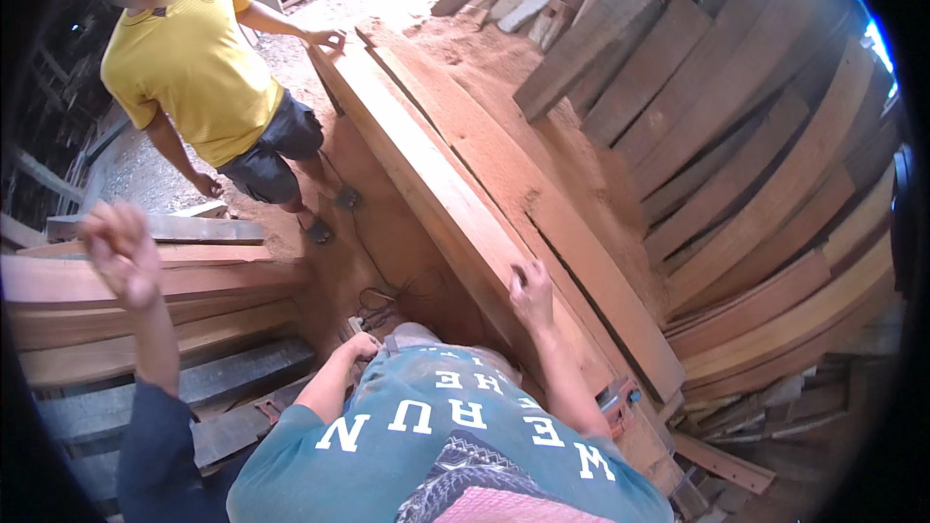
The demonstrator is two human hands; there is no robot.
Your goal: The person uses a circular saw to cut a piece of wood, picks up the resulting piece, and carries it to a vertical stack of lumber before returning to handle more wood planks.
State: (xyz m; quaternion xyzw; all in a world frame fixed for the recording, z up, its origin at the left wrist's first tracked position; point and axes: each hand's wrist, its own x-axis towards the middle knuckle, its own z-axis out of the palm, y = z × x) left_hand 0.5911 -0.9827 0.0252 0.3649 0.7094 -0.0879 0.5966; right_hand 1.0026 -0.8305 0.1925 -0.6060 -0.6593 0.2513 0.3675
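My right hand (pixel 532 292) rests at the top of a long planed wooden beam (pixel 426 169), its fingers curled in a pinch. Whatever it may hold is too small to make out. Down by my waist, my left hand (pixel 362 347) is closed beside a small greyish object (pixel 351 329) whose kind I cannot tell. A second long board (pixel 542 223) lies alongside the beam, with a dark gap between them. At the far end, a person in a yellow shirt (pixel 199 68) has a hand (pixel 327 40) on the beam.
Another person's raised hand (pixel 124 254), with a dark sleeve, enters at the left over stacked planks (pixel 145 281). Many boards (pixel 717 116) lean at the right. A red tool (pixel 617 405) sits by the near beam end. A cable (pixel 383 300) lies on the sawdust-covered floor.
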